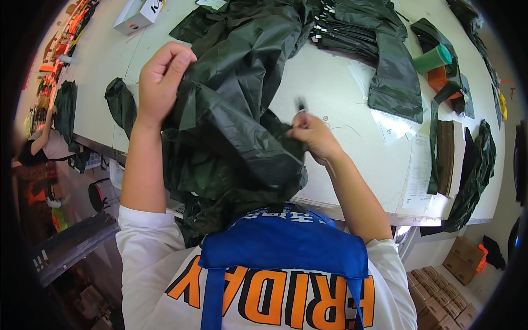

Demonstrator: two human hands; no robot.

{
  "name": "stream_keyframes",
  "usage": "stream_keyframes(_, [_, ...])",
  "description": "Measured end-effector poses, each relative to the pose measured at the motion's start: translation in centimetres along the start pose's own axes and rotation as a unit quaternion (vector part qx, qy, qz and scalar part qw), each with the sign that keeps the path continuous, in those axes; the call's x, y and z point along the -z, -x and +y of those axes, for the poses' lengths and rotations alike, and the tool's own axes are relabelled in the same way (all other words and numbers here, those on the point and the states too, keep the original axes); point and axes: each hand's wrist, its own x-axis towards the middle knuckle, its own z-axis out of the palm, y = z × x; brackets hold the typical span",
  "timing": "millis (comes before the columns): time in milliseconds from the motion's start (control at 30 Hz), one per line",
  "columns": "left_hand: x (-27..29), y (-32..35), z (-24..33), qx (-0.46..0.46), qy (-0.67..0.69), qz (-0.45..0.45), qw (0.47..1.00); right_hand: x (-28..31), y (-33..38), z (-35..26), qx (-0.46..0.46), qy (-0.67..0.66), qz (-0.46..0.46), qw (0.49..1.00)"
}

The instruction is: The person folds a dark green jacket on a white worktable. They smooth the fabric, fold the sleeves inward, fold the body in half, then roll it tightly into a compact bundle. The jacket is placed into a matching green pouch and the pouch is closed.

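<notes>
A dark green garment [236, 126] of thin, shiny fabric hangs bunched over the table edge and into my lap. My left hand [159, 82] is closed on its upper left part and lifts it. On the other side my right hand [316, 137] pinches the fabric's right edge. From between those fingers sticks up a small dark-tipped tool [301, 105], blurred, its kind unclear; it could be thread snips. The garment is slack and creased between the two hands.
White table [341, 181] under the work. Folded dark green garments [352, 33] are stacked at the far right. Beyond my right arm are a green cylinder [433, 59], paper sheets [416, 170] and brown card [450, 159]. A white box [137, 15] stands far left; another person [47, 143] works at the left.
</notes>
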Motion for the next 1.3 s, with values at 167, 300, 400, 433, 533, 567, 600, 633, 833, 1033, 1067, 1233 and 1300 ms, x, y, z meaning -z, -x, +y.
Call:
stream_keyframes(167, [-2.8,0.0,1.2,0.217,-0.3,-0.299,0.88,1.0,6.5,-3.5,0.324,0.066,0.222,0.917])
stream_keyframes(300, [-6.8,1.0,2.3,0.066,-0.084,-0.245,0.964,-2.1,10.1,-4.5,0.491,0.31,-0.042,0.813])
stream_keyframes(400, [-13.1,1.8,4.5,0.187,0.223,-0.347,0.892,-5.1,10.6,-3.4,0.482,0.348,-0.125,0.794])
stream_keyframes(433, [-13.9,1.8,6.3,0.158,0.124,-0.391,0.898,-5.8,10.8,-3.0,0.489,0.348,-0.129,0.789])
stream_keyframes(533, [-15.3,2.7,4.6,0.155,0.157,-0.399,0.89,-4.6,12.6,-1.3,0.418,0.222,-0.051,0.88])
stream_keyframes(567, [-14.9,3.0,4.1,0.123,0.167,-0.329,0.921,-3.3,13.3,-0.2,0.383,0.161,-0.009,0.91])
stream_keyframes(600, [-14.2,3.4,4.7,0.239,0.299,-0.287,0.878,-1.9,14.2,1.4,0.309,0.071,-0.002,0.948])
stream_keyframes(633, [-13.5,3.8,5.1,0.285,0.396,-0.257,0.834,-1.0,14.7,3.0,0.233,-0.021,0.003,0.972])
stream_keyframes(833, [-12.1,7.8,3.8,0.37,0.544,-0.216,0.722,-0.4,13.6,5.9,0.156,-0.527,-0.077,0.832])
stream_keyframes(1033, [-11.5,8.3,3.6,0.293,0.294,-0.325,0.85,2.3,13.6,2.6,0.316,-0.329,0.093,0.885])
stream_keyframes(1067, [-11.5,8.4,3.5,0.241,0.147,-0.29,0.914,2.4,14.2,2.1,0.329,-0.201,0.134,0.913])
stream_keyframes(1233, [-10.2,7.2,7.9,0.076,0.012,-0.166,0.983,1.6,15.7,0.2,0.387,0.306,0.168,0.854])
stream_keyframes(1300, [-10.5,7.1,10.4,0.116,0.193,-0.162,0.961,1.1,15.1,0.1,0.403,0.409,0.131,0.808])
